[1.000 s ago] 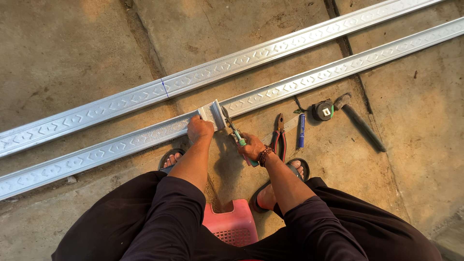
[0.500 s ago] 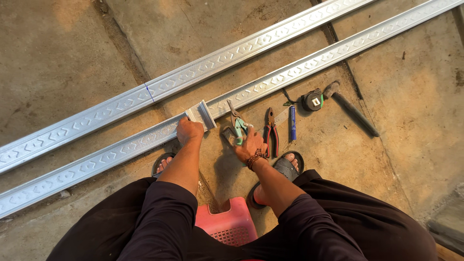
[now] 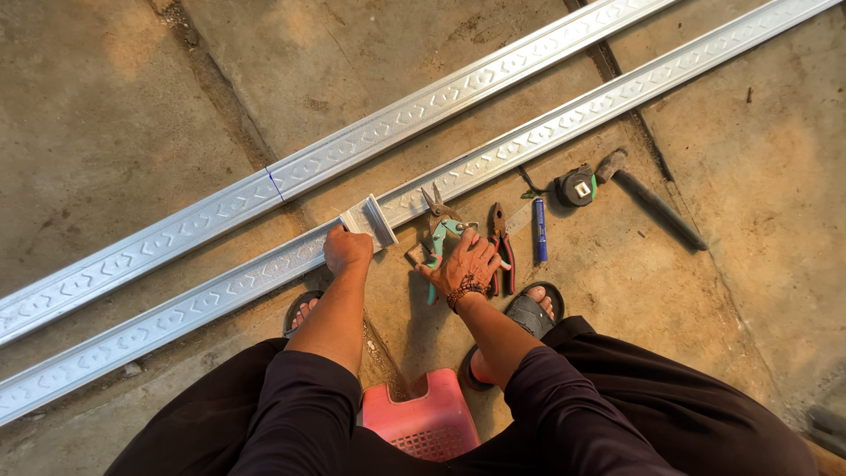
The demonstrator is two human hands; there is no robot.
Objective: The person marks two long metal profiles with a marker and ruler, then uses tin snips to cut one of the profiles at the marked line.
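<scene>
Lowered, right hand (image 3: 465,263) seemingly grips teal snips (image 3: 438,231); left hand (image 3: 347,249) clasps bracket (image 3: 370,221).

The long rails (image 3: 220,295) are shiny embossed metal. The snips (image 3: 438,231) have metal blades and smooth teal plastic grips. The floor (image 3: 115,115) is rough, matt concrete; the stool (image 3: 423,421) is pink plastic.

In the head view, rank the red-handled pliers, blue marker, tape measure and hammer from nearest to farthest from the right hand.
From the right hand:
1. Red-handled pliers, just beside its fingers.
2. Blue marker, a little further out.
3. Tape measure, beyond the marker.
4. Hammer, farthest out.
</scene>
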